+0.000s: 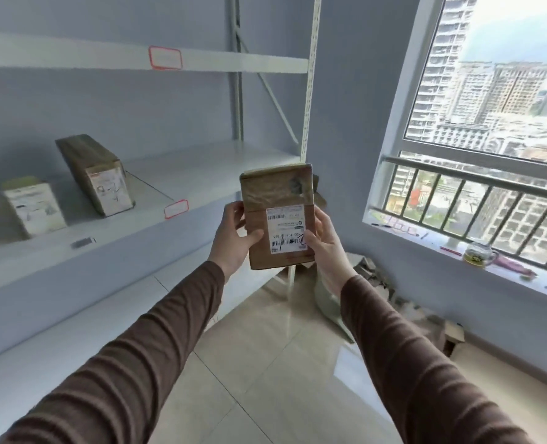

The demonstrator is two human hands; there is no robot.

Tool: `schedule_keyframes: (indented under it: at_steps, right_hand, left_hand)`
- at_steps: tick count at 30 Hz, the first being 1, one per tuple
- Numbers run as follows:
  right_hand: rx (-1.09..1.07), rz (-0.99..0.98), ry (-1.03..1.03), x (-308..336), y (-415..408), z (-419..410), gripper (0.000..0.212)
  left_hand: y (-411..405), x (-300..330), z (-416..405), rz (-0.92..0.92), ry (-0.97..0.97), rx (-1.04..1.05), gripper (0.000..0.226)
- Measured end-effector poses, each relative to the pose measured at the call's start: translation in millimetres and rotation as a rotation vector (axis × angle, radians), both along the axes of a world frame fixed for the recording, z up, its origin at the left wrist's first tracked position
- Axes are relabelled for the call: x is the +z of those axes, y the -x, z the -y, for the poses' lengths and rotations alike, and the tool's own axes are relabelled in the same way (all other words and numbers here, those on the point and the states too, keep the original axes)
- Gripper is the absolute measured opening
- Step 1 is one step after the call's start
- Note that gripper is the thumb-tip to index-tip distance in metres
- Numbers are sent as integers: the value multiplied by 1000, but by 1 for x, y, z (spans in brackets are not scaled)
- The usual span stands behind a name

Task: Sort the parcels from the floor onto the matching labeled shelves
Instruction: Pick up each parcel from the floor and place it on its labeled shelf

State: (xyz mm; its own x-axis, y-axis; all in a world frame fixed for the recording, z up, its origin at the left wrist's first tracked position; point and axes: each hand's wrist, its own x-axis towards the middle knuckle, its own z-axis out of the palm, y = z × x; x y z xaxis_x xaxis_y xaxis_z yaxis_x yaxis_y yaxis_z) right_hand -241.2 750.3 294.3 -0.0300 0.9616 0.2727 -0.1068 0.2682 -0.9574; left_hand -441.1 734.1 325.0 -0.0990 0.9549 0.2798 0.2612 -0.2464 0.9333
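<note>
Held parcel: a brown cardboard parcel (278, 216) is up in the air between both hands, upright, its white shipping label (286, 230) facing the camera with barcodes and a black pen stroke across it.
Left hand: the left hand (233, 238) grips the parcel's left edge — thumb curled over the front face, just left of the label.
Right hand: the right hand (325, 241) clasps the right edge, fingers wrapped behind, thumb at the label's lower corner.
Shelf: the middle shelf (208, 174) lies behind and left of the grip; its red-bordered tag (176, 209) sits just left of the left hand.
Shelved parcels: 2 boxes stand well left of the grip — a long cardboard box (94, 174) and a smaller white-faced box (33, 206).
Upper tag: a red-bordered label (165, 58) on the upper shelf beam, high above the grip; its text is unreadable.
Floor pile: crumpled packaging (371, 277) lies below and right of the held parcel, by the wall.
Windowsill: a glass teacup (477, 254) stands far right of the grip.
</note>
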Motion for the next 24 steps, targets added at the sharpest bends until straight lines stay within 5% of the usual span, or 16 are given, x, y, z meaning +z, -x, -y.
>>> schedule_keyframes:
  at_steps: [12,24]
  right_hand:
    - [69,-66,-119,54,129,-110,54]
    - [293,-118,-445,194,223,-150,51]
  left_hand:
    - [124,55,-99,-78,-214,82,59]
    - [203,189,-97,-193,-550,347,66]
